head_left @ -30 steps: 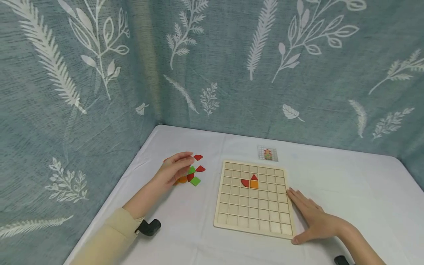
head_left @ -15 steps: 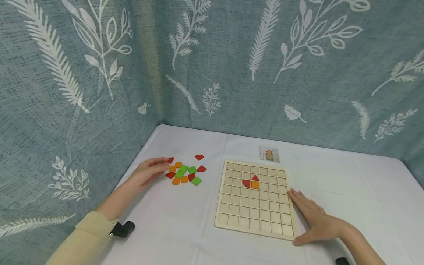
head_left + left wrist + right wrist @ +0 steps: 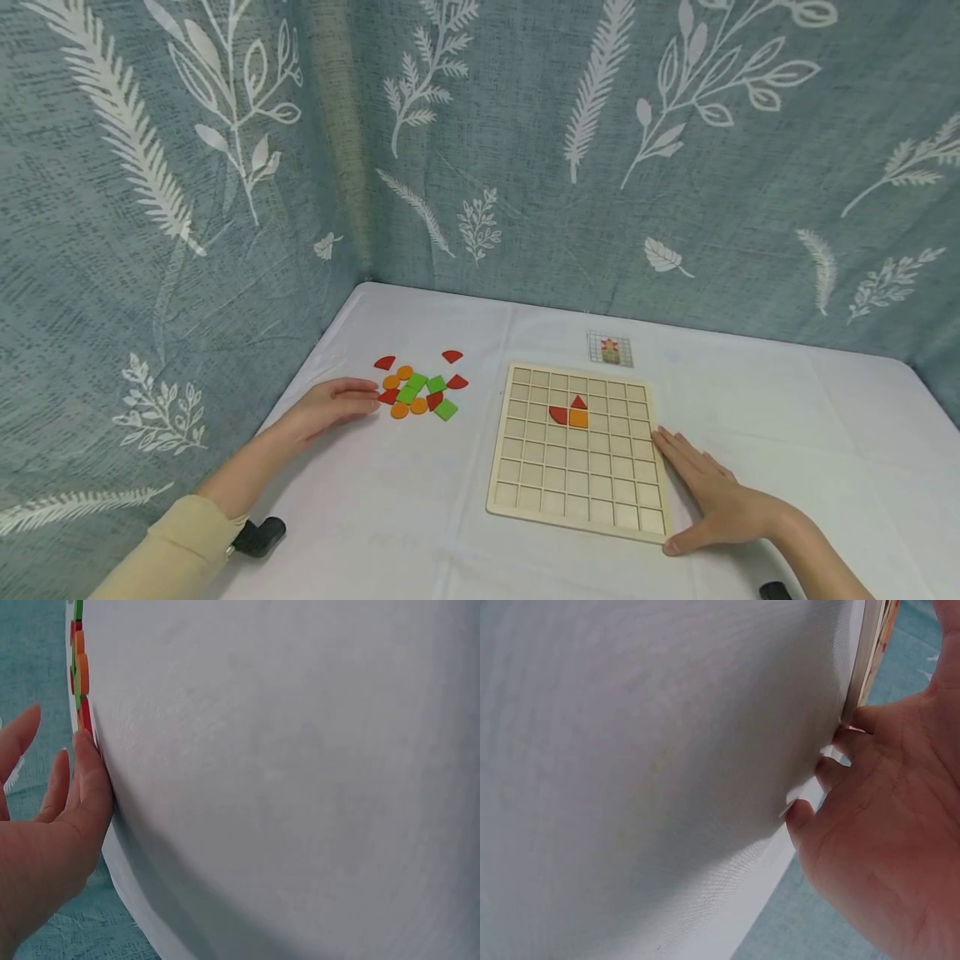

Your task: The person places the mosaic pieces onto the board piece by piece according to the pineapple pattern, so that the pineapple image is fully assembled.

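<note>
A white cloth covers the surface (image 3: pixel 420 517), which sits in a corner formed by blue-grey fabric walls (image 3: pixel 525 125) printed with white leaves and ferns. The left wall runs along the surface's left edge and the back wall along its far edge; the two meet behind the far left corner.

The left hand (image 3: pixel 322 406) lies flat on the cloth near the left edge, fingers straight and relaxed, holding nothing. Its fingertips point at a cluster of loose pieces (image 3: pixel 420 387) in red, orange and green, and reach just beside the nearest red piece; whether they touch it cannot be told. In the left wrist view the left hand rests with its fingers against the cloth, and the pieces show as a thin coloured strip at the top left. A cream sleeve (image 3: pixel 165 558) covers the left forearm.

The wooden grid board (image 3: pixel 573 492) lies flat in the middle of the surface, towards the near edge. Three pieces sit in its cells in the upper middle: a red quarter-round (image 3: pixel 556 414), a red triangle (image 3: pixel 577 402) and an orange square (image 3: pixel 576 418) under the triangle.

The right hand (image 3: pixel 712 492) rests flat, fingers spread and straight, against the board's right edge near its near right corner, gripping nothing.

A small pattern card (image 3: pixel 609 348) lies beyond the board's far edge, close to the back wall.
</note>
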The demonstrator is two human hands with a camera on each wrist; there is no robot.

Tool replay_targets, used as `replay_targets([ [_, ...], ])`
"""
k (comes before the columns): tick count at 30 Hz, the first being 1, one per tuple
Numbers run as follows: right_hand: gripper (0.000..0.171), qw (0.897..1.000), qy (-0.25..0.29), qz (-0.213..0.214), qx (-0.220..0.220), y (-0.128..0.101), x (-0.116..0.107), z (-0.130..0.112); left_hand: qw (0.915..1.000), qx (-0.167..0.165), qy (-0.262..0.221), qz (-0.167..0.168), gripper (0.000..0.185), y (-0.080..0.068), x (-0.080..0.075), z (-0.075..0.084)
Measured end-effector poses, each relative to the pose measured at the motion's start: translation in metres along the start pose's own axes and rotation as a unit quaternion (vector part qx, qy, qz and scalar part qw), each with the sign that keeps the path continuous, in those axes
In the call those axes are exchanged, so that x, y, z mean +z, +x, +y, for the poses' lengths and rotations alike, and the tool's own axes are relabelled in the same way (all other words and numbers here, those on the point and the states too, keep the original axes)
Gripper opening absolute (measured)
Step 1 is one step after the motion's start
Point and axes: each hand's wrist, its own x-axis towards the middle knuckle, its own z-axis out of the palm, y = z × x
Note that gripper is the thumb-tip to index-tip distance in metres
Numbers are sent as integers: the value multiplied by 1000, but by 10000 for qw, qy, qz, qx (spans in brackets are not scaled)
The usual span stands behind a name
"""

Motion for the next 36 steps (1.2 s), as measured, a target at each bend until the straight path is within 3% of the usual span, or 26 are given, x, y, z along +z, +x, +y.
replay_targets([
  [9, 130, 10000, 3, 73, 44, -3, 1, 4, 9986, 141, 29, -511, 53, 1, 18, 5],
  [14, 130, 9999, 34, 101, 24, -4, 3, 4, 9996, 160, 16, -239, 51, 7, 22, 6],
  [22, 130, 9999, -81, 45, 52, 0, 5, 3, 9981, 212, 520, 260, 50, 10, 15, 2],
  [26, 130, 9999, -123, 7, -42, 3, 3, 1, 9973, 211, 639, 297, 49, 7, 14, 1],
  [30, 131, 9999, -140, -17, 26, 2, 1, 0, 9971, 265, 711, 111, 49, 5, 18, 3],
  [33, 131, 9999, -136, -14, 69, 1, 2, 1, 9971, 306, 688, -70, 50, 6, 21, 4],
  [36, 131, 9998, -167, 16, 85, -2, 2, 2, 9972, 278, 690, -6, 49, 12, 23, 6],
])
